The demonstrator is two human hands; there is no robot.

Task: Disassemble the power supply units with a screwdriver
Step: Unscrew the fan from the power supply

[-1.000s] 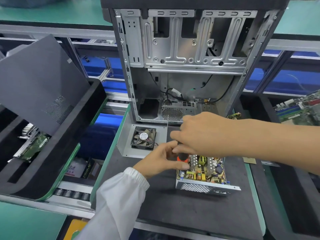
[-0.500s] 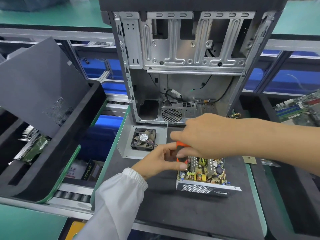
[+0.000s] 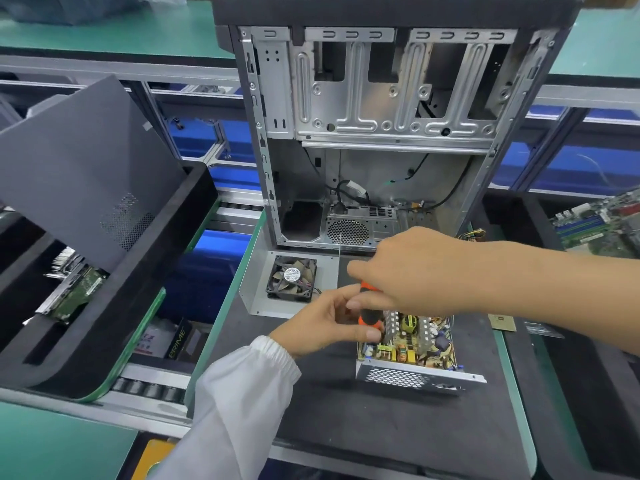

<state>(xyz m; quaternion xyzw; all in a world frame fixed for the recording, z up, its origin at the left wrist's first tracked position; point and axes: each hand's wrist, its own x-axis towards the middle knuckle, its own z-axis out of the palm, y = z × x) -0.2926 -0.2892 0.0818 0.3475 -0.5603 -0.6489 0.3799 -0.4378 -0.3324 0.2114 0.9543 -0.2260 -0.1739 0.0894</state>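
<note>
While my right hand [image 3: 408, 271] curls round the screwdriver [image 3: 370, 311], fingers pinching its orange-and-black handle, my left hand [image 3: 325, 323] pinches the handle's lower end. Its long axis runs steeply down into the open PSU [image 3: 412, 344], just below both hands on the mat [image 3: 346, 427]; the tip is hidden. Behind stands the case [image 3: 381, 133].

my dark foam mat [image 3: 346, 427] carries the opened power supply unit [image 3: 412, 355] near its middle, the upright computer case [image 3: 381, 133] at its far edge, and between them, to the left, a grey metal cover [image 3: 256, 292] holding a fan [image 3: 291, 278].
</note>
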